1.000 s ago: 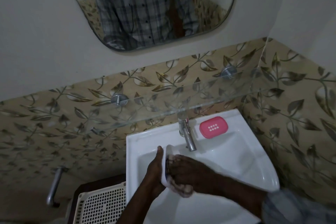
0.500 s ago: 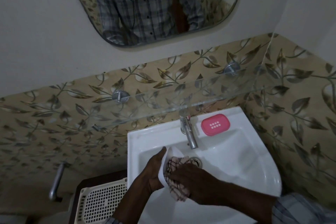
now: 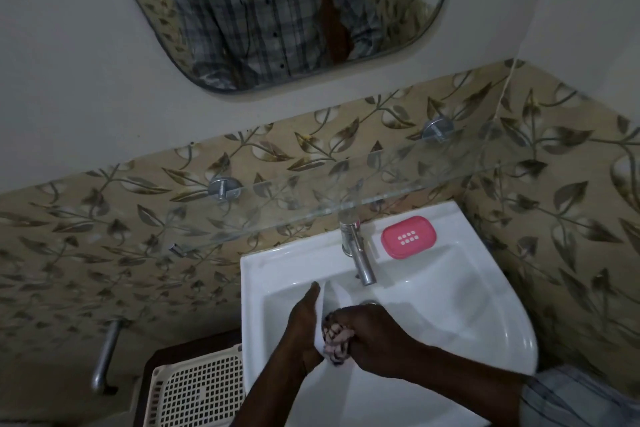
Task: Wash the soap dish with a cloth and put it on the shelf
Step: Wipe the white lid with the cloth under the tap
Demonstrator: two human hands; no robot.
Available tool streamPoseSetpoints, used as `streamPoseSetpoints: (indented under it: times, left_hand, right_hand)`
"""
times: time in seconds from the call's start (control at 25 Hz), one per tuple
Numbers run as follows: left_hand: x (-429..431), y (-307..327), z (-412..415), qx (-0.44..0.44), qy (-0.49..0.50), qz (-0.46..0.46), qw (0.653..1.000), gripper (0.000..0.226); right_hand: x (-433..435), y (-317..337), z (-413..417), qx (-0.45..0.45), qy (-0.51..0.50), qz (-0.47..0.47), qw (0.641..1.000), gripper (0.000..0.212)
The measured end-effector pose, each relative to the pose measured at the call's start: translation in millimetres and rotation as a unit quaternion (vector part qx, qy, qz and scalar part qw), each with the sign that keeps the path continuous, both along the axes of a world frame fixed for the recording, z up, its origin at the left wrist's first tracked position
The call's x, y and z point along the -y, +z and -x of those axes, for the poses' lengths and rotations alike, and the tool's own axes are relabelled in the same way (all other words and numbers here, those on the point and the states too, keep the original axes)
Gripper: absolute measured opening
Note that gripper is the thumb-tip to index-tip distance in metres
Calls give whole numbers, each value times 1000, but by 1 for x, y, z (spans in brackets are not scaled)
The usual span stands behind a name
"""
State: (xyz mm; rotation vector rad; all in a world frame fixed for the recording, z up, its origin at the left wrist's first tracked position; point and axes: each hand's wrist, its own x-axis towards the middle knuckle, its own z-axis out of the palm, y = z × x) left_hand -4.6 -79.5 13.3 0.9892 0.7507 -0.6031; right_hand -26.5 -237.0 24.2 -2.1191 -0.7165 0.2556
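Note:
My left hand (image 3: pixel 302 329) grips a white soap dish piece (image 3: pixel 329 296) held on edge over the white sink basin (image 3: pixel 502 308). My right hand (image 3: pixel 375 336) is closed on a dark-patterned cloth (image 3: pixel 335 340) and presses it against the inner face of the white piece. A pink soap dish part (image 3: pixel 408 236) with small drain holes lies flat on the sink ledge, right of the chrome tap (image 3: pixel 358 258). A clear glass shelf (image 3: pixel 311 199) runs along the tiled wall just above the tap, with nothing on it.
A mirror (image 3: pixel 277 10) hangs above the shelf and reflects a checked shirt. Left of the sink, a cream perforated basket (image 3: pixel 197 388) rests on a dark stand. A metal bar (image 3: pixel 105 354) sticks out of the wall at lower left. A tiled wall closes the right side.
My right hand has rubbed the cloth lower along the white piece, toward my left palm. The left hand keeps its grip, and the pink part has not moved.

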Motion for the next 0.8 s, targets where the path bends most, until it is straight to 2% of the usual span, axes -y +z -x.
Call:
streamPoseSetpoints:
  times: [0.08,0.12,0.2,0.24,0.28,0.32,0.36,0.4,0.48,0.56,0.6,0.64,0.68,0.72,0.76,0.8]
  left_hand:
    - [1,-1,4,15,20,-33,999,68]
    - [2,-1,9,38,18,-56,998,72]
    - [10,-4,21,143,13,-115,983,79]
    - [12,-4,27,210,28,-138,968,85]
    - [12,-6,30,261,32,-146,954,92]
    - [13,-6,29,303,22,-143,942,99]
    - [6,-8,28,331,-6,-165,929,105]
    - [6,-7,18,341,-51,-171,923,107]
    - [5,3,6,320,-104,-176,925,97]
    - [-3,6,2,263,-62,-129,954,81]
    - [-12,7,2,207,-46,-72,975,79]
    - [-19,12,0,151,-35,10,988,85]
    - [-23,20,-5,86,-34,60,994,94]
    - [-24,31,-10,45,-61,106,991,100]
    - [-22,43,-12,24,-82,131,988,100]
    - [-12,51,-20,7,-95,123,988,93]
  right_hand:
    - [-7,11,3,-180,-88,-106,974,24]
    - [-11,18,5,-270,-130,-169,939,19]
    - [-20,26,1,-418,-216,-281,837,18]
    - [-23,30,-5,-458,-251,-315,793,19]
    - [-24,36,-13,-480,-273,-332,765,19]
    - [-25,41,-20,-488,-277,-347,751,19]
    - [-25,45,-24,-482,-268,-358,753,19]
    - [-24,46,-25,-460,-253,-363,770,17]
    - [-18,46,-20,-378,-218,-348,830,15]
    - [-4,38,-18,-288,-174,-322,885,25]
    - [5,37,-18,-236,-146,-303,912,29]
    - [13,33,-18,-144,-106,-270,946,31]
    - [19,28,-19,-17,-54,-197,979,32]
    - [24,19,-19,123,2,-112,986,35]
    - [25,10,-16,237,49,-34,970,39]
    - [26,3,-13,281,69,18,957,42]
